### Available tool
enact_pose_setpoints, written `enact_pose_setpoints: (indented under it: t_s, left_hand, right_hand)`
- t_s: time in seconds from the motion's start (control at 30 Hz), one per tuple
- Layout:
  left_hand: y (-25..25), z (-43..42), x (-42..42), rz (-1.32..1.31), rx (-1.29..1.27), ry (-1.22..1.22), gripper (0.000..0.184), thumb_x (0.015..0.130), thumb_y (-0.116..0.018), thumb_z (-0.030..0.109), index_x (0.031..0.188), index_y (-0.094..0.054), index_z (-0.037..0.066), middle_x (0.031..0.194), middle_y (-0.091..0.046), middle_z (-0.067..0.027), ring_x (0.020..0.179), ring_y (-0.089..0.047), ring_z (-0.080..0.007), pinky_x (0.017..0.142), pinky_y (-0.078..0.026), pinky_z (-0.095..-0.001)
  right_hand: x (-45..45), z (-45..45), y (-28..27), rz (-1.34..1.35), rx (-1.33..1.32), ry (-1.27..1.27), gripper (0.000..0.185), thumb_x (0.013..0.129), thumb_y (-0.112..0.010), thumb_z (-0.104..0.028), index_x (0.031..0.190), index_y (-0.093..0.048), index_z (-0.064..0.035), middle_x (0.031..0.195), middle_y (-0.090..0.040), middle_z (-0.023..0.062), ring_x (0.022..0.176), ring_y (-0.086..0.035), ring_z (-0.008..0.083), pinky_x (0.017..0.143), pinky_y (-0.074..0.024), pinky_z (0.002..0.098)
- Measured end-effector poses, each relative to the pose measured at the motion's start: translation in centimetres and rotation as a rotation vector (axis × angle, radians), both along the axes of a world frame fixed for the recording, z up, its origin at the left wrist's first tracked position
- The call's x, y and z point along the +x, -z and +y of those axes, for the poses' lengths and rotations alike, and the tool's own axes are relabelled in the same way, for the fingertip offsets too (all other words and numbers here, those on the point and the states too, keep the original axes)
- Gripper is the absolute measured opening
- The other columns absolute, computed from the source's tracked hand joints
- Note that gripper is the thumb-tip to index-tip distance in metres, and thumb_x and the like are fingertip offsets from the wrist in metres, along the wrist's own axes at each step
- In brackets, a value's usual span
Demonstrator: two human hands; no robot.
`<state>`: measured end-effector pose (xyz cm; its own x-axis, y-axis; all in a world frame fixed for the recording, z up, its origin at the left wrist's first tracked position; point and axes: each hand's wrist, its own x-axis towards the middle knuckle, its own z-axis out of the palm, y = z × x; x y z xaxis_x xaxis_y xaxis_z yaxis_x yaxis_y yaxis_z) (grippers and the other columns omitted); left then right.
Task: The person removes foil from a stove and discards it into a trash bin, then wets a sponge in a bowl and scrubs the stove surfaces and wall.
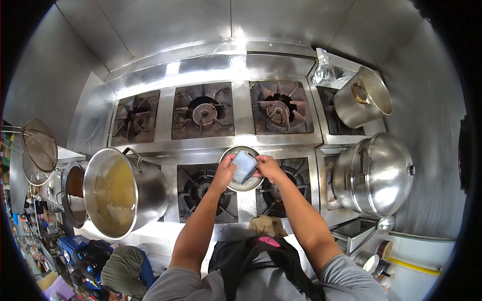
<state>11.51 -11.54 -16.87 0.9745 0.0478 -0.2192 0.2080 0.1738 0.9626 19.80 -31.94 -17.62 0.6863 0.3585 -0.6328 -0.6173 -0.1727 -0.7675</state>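
A folded light-blue cloth [244,165] is held between both hands above a round metal bowl [247,189]. My left hand [226,169] grips the cloth's left side with bent fingers. On the opposite edge, my right hand [268,168] has its fingers closed around the cloth's right side. The bowl sits between two front burners, and the cloth and hands hide most of its inside. A crumpled brown cloth [267,226] lies on the stove's front ledge, just below the bowl.
A large pot of yellowish liquid [111,195] stands left, beside hanging strainers [40,145]. To the right are a big domed lidded pot [384,173] and a tall pot [362,98]. Bare burners [204,113] line the back. Another person [123,271] is bent over at lower left.
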Motion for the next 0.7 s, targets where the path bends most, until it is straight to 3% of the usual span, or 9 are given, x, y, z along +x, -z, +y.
enact_pose_setpoints:
  t_s: [0.07,0.17,0.23,0.33,0.5,0.57,0.6,0.67,0.7]
  left_hand:
    - [-1.5,-0.1,0.0,0.017,-0.043,-0.018,0.048,0.093,-0.055,0.016,0.139,-0.049,0.004,0.126,-0.059,-0.0083,0.111,-0.057,-0.0185,0.096,-0.045,-0.0329]
    - [-3.5,0.7,-0.5,0.221,-0.386,-0.077,0.057,0.096,-0.056,0.025,0.148,-0.039,0.013,0.133,-0.054,-0.0055,0.111,-0.055,-0.0180,0.090,-0.048,-0.0367]
    - [-3.7,1.4,-0.9,0.288,-0.481,0.096,0.067,0.095,-0.061,0.035,0.153,-0.032,0.020,0.137,-0.051,-0.0040,0.114,-0.055,-0.0193,0.086,-0.048,-0.0394]
    - [-4.8,0.5,-1.7,0.310,-0.206,0.122,0.072,0.093,-0.064,0.041,0.153,-0.032,0.020,0.137,-0.051,-0.0033,0.114,-0.054,-0.0186,0.086,-0.047,-0.0380]
    - [-3.0,1.7,-1.8,0.291,-0.318,0.014,0.068,0.093,-0.062,0.041,0.150,-0.038,0.015,0.132,-0.057,-0.0036,0.113,-0.058,-0.0194,0.089,-0.048,-0.0400]
    - [-2.7,1.9,-1.9,0.289,-0.422,-0.043,0.063,0.094,-0.061,0.039,0.148,-0.041,0.012,0.129,-0.059,-0.0041,0.112,-0.059,-0.0199,0.090,-0.049,-0.0404]
    - [-2.6,1.9,-2.0,0.266,-0.452,-0.094,0.059,0.095,-0.058,0.037,0.145,-0.044,0.010,0.127,-0.061,-0.0052,0.113,-0.060,-0.0206,0.091,-0.049,-0.0408]
    - [-2.0,2.0,-2.2,0.219,-0.508,-0.144,0.051,0.097,-0.054,0.035,0.140,-0.049,0.008,0.126,-0.063,-0.0074,0.115,-0.060,-0.0215,0.093,-0.050,-0.0406]
    - [-1.7,2.1,-2.3,0.220,-0.505,-0.148,0.051,0.097,-0.054,0.035,0.140,-0.049,0.008,0.126,-0.063,-0.0074,0.115,-0.060,-0.0215,0.093,-0.050,-0.0406]
  right_hand:
    - [-0.2,-0.6,-0.6,-0.055,-0.031,-0.074,0.016,0.096,-0.062,-0.001,0.112,-0.064,-0.0001,0.100,-0.068,0.0061,0.078,-0.068,0.0151,0.069,-0.0638,0.0304]
    - [-0.6,-1.6,-0.5,-0.069,0.050,-0.050,0.020,0.094,-0.063,0.002,0.114,-0.064,-0.0001,0.102,-0.068,0.0064,0.081,-0.069,0.0149,0.071,-0.0634,0.0293]
    - [-0.9,-2.0,-0.1,-0.078,0.069,-0.059,0.023,0.093,-0.064,0.004,0.116,-0.063,-0.0010,0.102,-0.068,0.0062,0.081,-0.069,0.0149,0.070,-0.0631,0.0286]
    - [-1.3,-2.0,0.1,-0.088,0.062,-0.039,0.027,0.091,-0.065,0.005,0.117,-0.064,-0.0017,0.100,-0.069,0.0057,0.080,-0.069,0.0145,0.070,-0.0620,0.0269]
    - [-1.6,-1.3,-1.1,-0.232,-0.215,-0.134,0.026,0.086,-0.068,0.003,0.112,-0.069,0.0003,0.092,-0.072,0.0095,0.077,-0.070,0.0137,0.065,-0.0590,0.0277]
    - [-2.1,-0.8,-1.0,-0.620,-0.422,-0.258,0.023,0.081,-0.071,0.000,0.104,-0.073,-0.0004,0.086,-0.073,0.0137,0.078,-0.071,0.0162,0.067,-0.0567,0.0326]
    - [-2.3,-0.5,-1.0,-0.617,-0.422,-0.257,0.023,0.081,-0.071,0.000,0.104,-0.073,-0.0004,0.086,-0.073,0.0137,0.078,-0.071,0.0162,0.067,-0.0567,0.0326]
    - [-2.6,0.2,-0.8,-0.692,-0.453,-0.262,0.030,0.076,-0.068,-0.007,0.105,-0.075,-0.0055,0.099,-0.073,0.0211,0.097,-0.071,0.0361,0.088,-0.0542,0.0392]
    - [-2.7,0.3,-0.8,-0.690,-0.449,-0.264,0.030,0.076,-0.068,-0.007,0.105,-0.075,-0.0055,0.099,-0.073,0.0211,0.097,-0.071,0.0361,0.088,-0.0542,0.0392]
